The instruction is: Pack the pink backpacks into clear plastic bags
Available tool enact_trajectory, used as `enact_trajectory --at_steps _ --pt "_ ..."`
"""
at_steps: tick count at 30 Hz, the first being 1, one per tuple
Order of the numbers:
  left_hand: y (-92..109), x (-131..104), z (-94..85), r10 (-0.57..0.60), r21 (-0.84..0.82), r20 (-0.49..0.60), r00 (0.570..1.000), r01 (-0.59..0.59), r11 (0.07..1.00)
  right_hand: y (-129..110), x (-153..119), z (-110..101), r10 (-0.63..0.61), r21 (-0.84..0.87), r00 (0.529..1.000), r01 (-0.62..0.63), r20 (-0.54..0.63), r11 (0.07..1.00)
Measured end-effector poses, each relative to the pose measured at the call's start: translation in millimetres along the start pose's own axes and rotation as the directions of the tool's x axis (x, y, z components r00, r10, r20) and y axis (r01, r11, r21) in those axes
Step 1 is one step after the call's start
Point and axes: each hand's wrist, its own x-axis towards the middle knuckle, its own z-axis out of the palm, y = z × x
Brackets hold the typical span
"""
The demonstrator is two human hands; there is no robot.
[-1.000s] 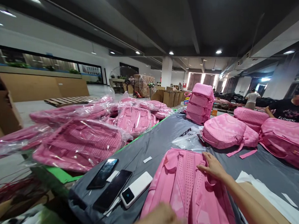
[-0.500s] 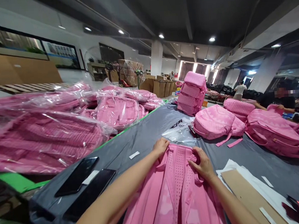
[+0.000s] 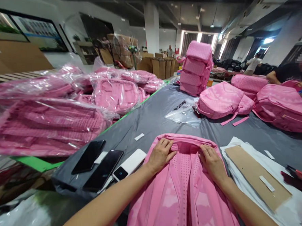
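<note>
A pink backpack (image 3: 169, 204) lies in front of me on the grey-covered table, its perforated back panel and shoulder straps facing up. My left hand (image 3: 160, 155) is closed on the upper left of the backpack, its fingertips beside a small pink strap buckle (image 3: 174, 147). On the upper right, my right hand (image 3: 210, 160) has its fingers curled over the top of the other strap; the fingertips are partly hidden. The backpack's rounded top edge (image 3: 185, 136) shows beyond both hands.
Plastic-wrapped pink bags (image 3: 49, 126) are heaped at left beyond a green edge. Phones (image 3: 88, 157) and a white device (image 3: 130, 163) lie left. Brown cardboard (image 3: 257, 174) on white sheets lies right. More pink backpacks (image 3: 220, 100) stand behind; a person (image 3: 289, 72) is at far right.
My hands have shifted from the backpack's top edge down onto the straps. The top edge now shows rounded and spread out beyond them. The view has tilted downward.
</note>
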Motion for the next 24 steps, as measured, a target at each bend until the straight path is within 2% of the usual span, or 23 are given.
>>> enact_trajectory --at_steps 2,4,5,7,8,9,12,14,17,18,19,21,24 --pt "0 -6 0.5 -0.026 -0.006 0.079 0.997 0.027 1.000 -1 -8 -6 0.010 0.035 0.996 -0.014 0.091 0.999" --pt "-3 -1 3.2 -0.064 -0.020 0.188 0.980 0.069 0.997 2 -1 -9 0.068 0.076 0.956 -0.093 0.286 0.993" --pt "-6 6 6.0 -0.093 -0.009 0.260 0.961 0.099 0.995 5 7 -8 0.103 0.074 0.902 -0.147 0.419 0.986" --pt "-13 29 14.5 -0.167 0.053 0.398 0.902 0.159 0.986 12 32 -1 0.160 0.025 0.754 -0.228 0.637 0.973" --pt "-16 44 19.1 -0.205 0.092 0.443 0.873 0.183 0.979 16 47 5 0.179 -0.008 0.698 -0.241 0.694 0.970" --pt "-18 59 22.8 -0.235 0.122 0.469 0.851 0.201 0.972 19 60 12 0.200 -0.045 0.666 -0.243 0.719 0.969" --pt "-16 96 20.6 -0.267 0.132 0.516 0.814 0.233 0.964 23 88 31 0.283 -0.173 0.664 -0.228 0.692 0.958" --pt "-3 100 6.2 -0.277 0.131 0.554 0.785 0.247 0.960 22 94 40 0.321 -0.243 0.680 -0.211 0.660 0.947" --pt "33 74 -17.1 -0.317 0.105 0.592 0.741 0.319 0.942 19 90 52 0.347 -0.302 0.706 -0.194 0.617 0.933" --pt "47 60 -20.8 -0.309 0.030 0.654 0.691 0.385 0.923 18 88 57 0.359 -0.319 0.712 -0.197 0.603 0.927" --pt "59 48 -21.4 -0.246 -0.058 0.718 0.652 0.408 0.911 18 86 61 0.373 -0.335 0.715 -0.203 0.591 0.920" --pt "75 29 -14.2 -0.212 -0.100 0.730 0.649 0.409 0.907 19 86 68 0.400 -0.358 0.712 -0.220 0.577 0.907" --pt "77 24 7.9 -0.303 -0.039 0.657 0.690 0.433 0.900 21 98 70 0.435 -0.370 0.692 -0.254 0.576 0.894"
